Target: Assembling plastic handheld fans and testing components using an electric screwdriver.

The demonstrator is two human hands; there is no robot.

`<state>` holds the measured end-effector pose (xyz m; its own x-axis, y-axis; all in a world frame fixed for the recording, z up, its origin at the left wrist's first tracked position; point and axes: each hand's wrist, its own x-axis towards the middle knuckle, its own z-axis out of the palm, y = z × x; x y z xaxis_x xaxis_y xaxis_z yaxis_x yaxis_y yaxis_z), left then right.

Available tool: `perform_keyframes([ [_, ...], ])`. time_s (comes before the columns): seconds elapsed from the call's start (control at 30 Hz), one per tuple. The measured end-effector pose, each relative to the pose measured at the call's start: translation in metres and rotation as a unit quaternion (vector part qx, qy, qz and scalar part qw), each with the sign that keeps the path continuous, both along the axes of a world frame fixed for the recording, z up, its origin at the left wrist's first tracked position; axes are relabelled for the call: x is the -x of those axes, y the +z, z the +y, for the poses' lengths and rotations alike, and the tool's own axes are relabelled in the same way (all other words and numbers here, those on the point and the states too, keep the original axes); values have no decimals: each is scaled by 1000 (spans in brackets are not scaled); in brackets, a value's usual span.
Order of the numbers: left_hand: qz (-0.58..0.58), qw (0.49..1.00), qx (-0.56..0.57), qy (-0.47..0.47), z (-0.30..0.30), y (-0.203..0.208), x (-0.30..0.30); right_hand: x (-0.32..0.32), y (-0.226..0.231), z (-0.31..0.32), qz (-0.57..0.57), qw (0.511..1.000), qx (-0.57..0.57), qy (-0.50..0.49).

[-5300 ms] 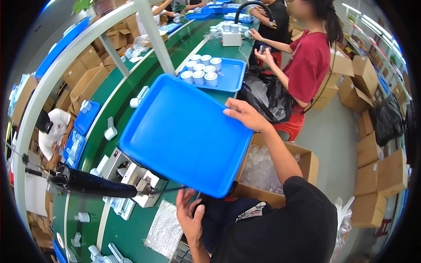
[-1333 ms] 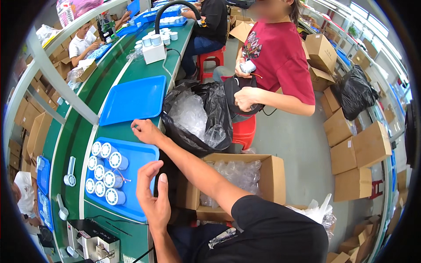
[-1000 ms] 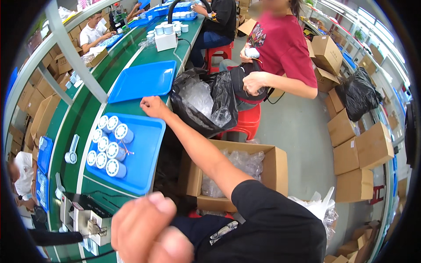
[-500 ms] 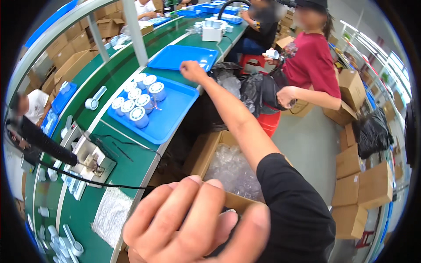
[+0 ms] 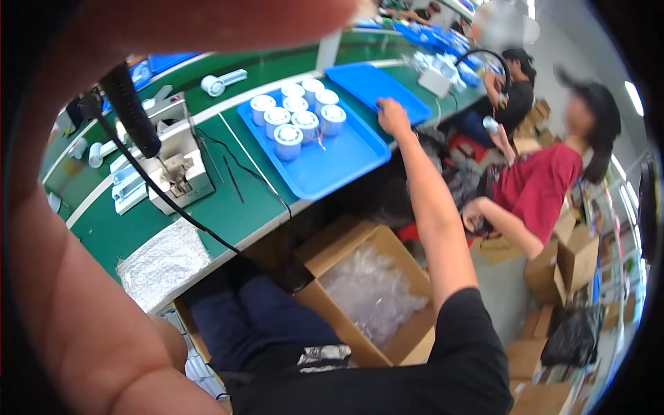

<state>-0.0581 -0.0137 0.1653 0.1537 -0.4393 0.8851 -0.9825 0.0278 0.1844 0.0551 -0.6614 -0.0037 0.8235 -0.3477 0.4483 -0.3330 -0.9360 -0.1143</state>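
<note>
My left hand (image 5: 90,304) is very near the camera, large and blurred, covering the left side. One digit stretches across the top, apart from the palm; the other fingers are out of view, and nothing shows in the hand. My right arm reaches far across to the bench, where my right hand (image 5: 394,117) is closed on the near rim of a flat blue tray (image 5: 360,77). Beside it lies a second blue tray (image 5: 346,162) bearing several white round cup-like parts (image 5: 288,142), one with thin wires.
A white fixture (image 5: 181,176) with a black-handled tool (image 5: 135,111) stands on the green bench (image 5: 238,232), near a crumpled silvery sheet (image 5: 162,263). Below sits a cardboard box (image 5: 332,252) of clear plastic pieces. A co-worker in a red shirt (image 5: 536,183) is at the right.
My left hand has come up from the lower middle to the left and top of the picture. The view has shifted, so the bench appears farther right. My right hand stays at the tray's rim.
</note>
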Motion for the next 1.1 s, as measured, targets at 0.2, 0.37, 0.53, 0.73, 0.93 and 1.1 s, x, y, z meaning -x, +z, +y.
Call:
perform_keyframes([
  [0.2,-57,983,69,161,46,-13,6,21,-23,6,-26,997,-66,25],
  [0.37,-47,977,65,198,55,-11,13,12,-27,8,-57,998,-22,12],
  [0.53,-29,983,49,173,43,5,-4,18,-22,-4,-22,999,-37,-8],
  [0.73,-77,995,32,50,-16,6,-48,-13,-18,25,29,997,-63,-37],
  [0.93,61,979,-192,14,-27,-93,-52,10,-16,12,49,996,-36,-71],
  [1.1,287,902,-315,-68,-12,-169,4,-15,-24,37,39,997,-45,-50],
])
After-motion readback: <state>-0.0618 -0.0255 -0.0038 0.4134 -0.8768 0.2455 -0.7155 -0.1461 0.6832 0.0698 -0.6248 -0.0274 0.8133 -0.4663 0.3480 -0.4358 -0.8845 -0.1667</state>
